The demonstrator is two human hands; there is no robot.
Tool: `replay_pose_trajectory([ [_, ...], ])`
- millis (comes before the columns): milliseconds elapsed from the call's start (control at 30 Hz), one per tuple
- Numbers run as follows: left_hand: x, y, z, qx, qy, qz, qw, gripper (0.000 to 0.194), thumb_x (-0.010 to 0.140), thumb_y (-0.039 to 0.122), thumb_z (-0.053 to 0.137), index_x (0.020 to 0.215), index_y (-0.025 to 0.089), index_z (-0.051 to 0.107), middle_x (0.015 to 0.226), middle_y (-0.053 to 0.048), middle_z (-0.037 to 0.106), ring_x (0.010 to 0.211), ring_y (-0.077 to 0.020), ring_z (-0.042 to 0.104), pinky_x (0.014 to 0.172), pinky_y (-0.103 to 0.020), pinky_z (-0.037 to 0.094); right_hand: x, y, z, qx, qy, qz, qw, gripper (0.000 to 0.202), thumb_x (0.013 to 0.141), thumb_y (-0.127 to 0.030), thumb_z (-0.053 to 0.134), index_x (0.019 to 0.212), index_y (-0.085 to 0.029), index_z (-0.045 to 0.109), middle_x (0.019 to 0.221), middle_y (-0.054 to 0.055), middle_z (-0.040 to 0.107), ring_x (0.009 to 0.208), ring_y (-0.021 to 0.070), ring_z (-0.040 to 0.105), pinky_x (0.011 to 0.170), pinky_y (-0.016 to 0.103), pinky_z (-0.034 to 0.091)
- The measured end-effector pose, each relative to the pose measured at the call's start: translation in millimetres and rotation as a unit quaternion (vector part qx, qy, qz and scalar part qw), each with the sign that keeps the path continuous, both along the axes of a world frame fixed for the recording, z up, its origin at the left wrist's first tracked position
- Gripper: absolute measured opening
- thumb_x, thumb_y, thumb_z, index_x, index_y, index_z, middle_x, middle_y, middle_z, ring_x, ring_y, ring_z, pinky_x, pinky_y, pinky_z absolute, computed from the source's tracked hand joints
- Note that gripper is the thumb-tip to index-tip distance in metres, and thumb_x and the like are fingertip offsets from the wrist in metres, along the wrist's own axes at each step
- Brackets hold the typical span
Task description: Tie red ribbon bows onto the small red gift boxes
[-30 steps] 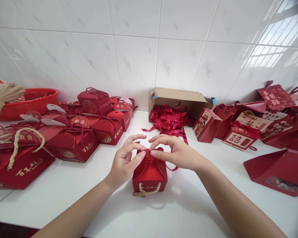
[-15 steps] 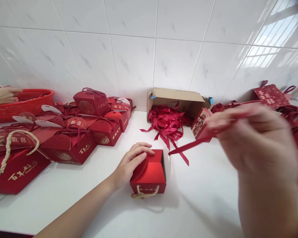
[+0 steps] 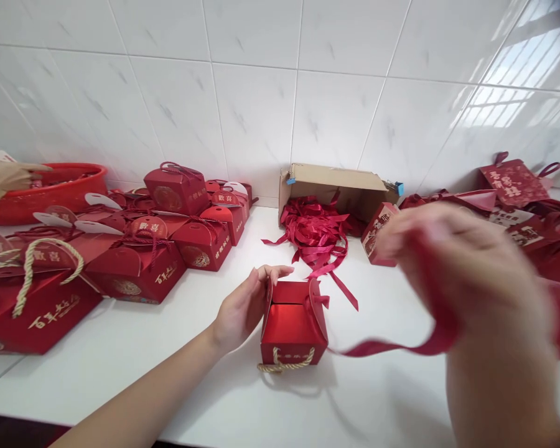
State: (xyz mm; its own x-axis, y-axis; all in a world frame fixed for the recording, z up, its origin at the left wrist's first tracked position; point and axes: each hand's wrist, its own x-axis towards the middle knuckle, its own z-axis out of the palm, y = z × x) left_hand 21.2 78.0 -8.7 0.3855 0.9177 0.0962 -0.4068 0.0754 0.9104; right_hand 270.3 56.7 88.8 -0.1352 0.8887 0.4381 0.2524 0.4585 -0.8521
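A small red gift box [image 3: 293,326] stands in front of me with its top flaps raised and a gold cord handle [image 3: 287,367] on its near side. My left hand [image 3: 245,305] holds the box at its left flap, fingers curled over the far edge. On the right flap, a short end of dark red ribbon [image 3: 392,347] pokes through near the top. The ribbon's long part trails from the right of the box up to my right hand [image 3: 471,274], which is blurred but closed around it, raised to the right.
Behind the box, a heap of red ribbons [image 3: 315,230] spills from a cardboard box [image 3: 336,176]. Finished-looking red boxes [image 3: 135,267] crowd the left, more boxes [image 3: 513,183] the right. At far left, another person's gloved hand [image 3: 9,180] is by a red basin [image 3: 70,198].
The right flap now stands up with a ribbon end through it. My left hand has shifted from the box's top to its left side. My right hand still holds the ribbon, now trailing lower.
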Motion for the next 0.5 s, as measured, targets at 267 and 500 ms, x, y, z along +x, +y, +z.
replay_pose_trajectory([
  [267, 4, -4, 1.8, -0.017, -0.066, -0.014, 0.998, 0.039, 0.087, 0.057, 0.039, 0.077, 0.02, 0.044, 0.113, -0.007, 0.059, 0.103, -0.0274, 0.056, 0.086, -0.042, 0.045, -85, 23, -51.2, -0.13, -0.179, 0.099, 0.97, 0.016, 0.085, -0.029, 0.056, 0.076, -0.021, 0.068, 0.133, 0.005, 0.048, 0.129, 0.0252, 0.04, 0.105, 0.044, 0.033],
  [500, 4, -5, 3.4, -0.007, -0.04, 0.016, 0.999, 0.037, 0.085, 0.056, 0.044, 0.077, 0.02, 0.045, 0.108, -0.008, 0.06, 0.105, -0.0283, 0.055, 0.087, -0.043, 0.045, -87, 22, -54.9, -0.15, -0.171, 0.12, 0.966, 0.013, 0.084, -0.027, 0.058, 0.078, -0.023, 0.069, 0.138, 0.005, 0.043, 0.135, 0.0243, 0.033, 0.108, 0.046, 0.028],
])
